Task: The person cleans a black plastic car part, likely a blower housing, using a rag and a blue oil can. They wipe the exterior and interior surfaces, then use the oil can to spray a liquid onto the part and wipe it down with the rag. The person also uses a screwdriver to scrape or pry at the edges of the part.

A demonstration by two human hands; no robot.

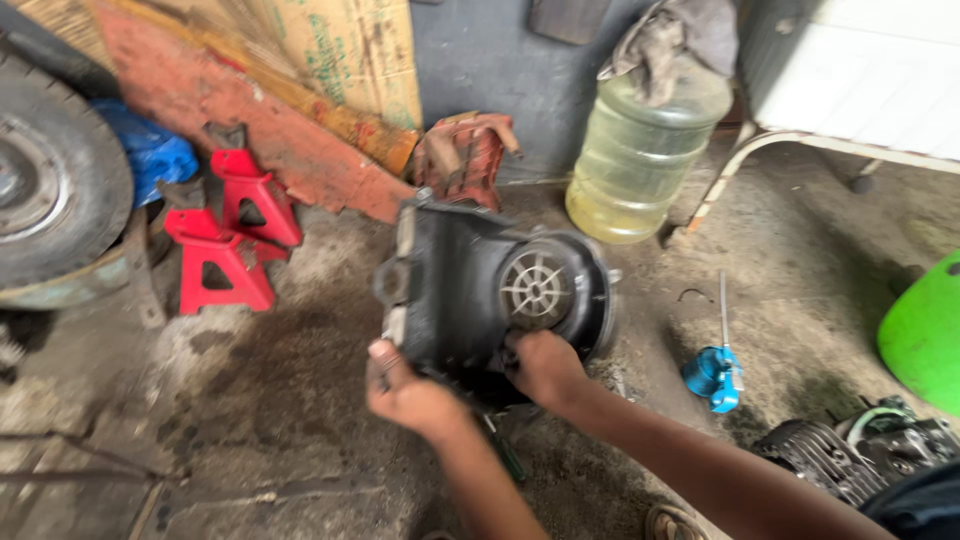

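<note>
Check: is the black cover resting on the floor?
No, both the left hand and right hand hold the black cover above the floor.

A flattened brown cardboard box (345,50) with green print leans against the wall, top left

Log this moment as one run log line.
left hand: grips black engine cover | right hand: grips cover's lower edge | cover: held above concrete floor | nearby: red jack stands

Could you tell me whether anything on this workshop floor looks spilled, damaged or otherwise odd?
Yes. A dark, oily-looking stain spreads over the concrete floor beside the red jack stands, left of the black engine cover held by the left hand and right hand. The big water jug is stoppered with a rag.
</note>
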